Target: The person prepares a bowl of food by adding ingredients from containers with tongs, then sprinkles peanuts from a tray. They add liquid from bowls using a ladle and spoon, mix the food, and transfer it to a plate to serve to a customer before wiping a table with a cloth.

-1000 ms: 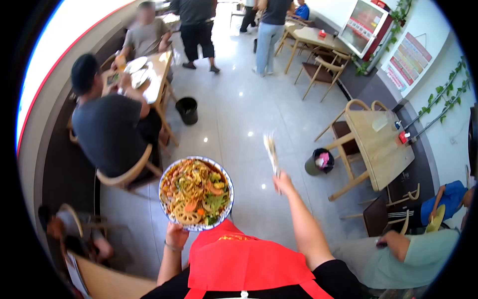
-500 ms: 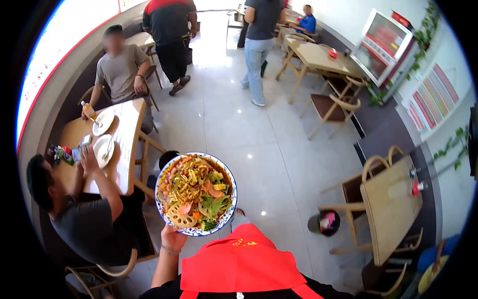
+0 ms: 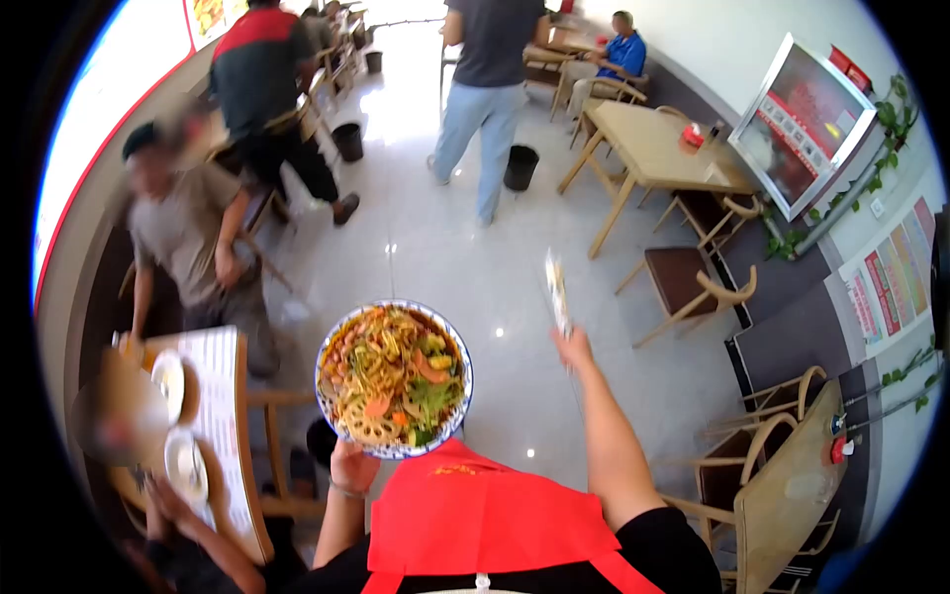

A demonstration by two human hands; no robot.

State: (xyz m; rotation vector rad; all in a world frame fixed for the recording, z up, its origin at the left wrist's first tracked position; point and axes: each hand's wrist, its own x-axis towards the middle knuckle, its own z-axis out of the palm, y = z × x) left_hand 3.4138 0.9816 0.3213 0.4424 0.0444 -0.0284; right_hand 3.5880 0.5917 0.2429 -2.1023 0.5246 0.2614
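Note:
In the head view, my left hand [image 3: 351,465] is closed on the near-left edge of a large blue-and-white bowl [image 3: 469,391], its fingers partly hidden beneath. Mixed food [image 3: 401,361] heaps above the rim: lotus root slices, green leaves, orange pieces and pale strips in dark sauce. Out to the right, my right hand [image 3: 572,348] is closed round the lower end of a slim clear-wrapped packet [image 3: 557,289]. The packet points upward and away from me, and its contents are too blurred to name. A red apron [image 3: 485,515] covers my front.
On the left, a table [image 3: 252,505] bears two plates, with a seated person's hands [image 3: 178,500] and a person in a grey-brown shirt [image 3: 188,247] beside it. Two people stand in the aisle ahead. Tables [image 3: 653,139], chairs [image 3: 683,287] and a black bucket [image 3: 521,168] are around.
My right hand has come into view with the packet. The left-hand table now appears lower and closer. The person in grey-brown has risen from the chair. The bowl stays in my left hand.

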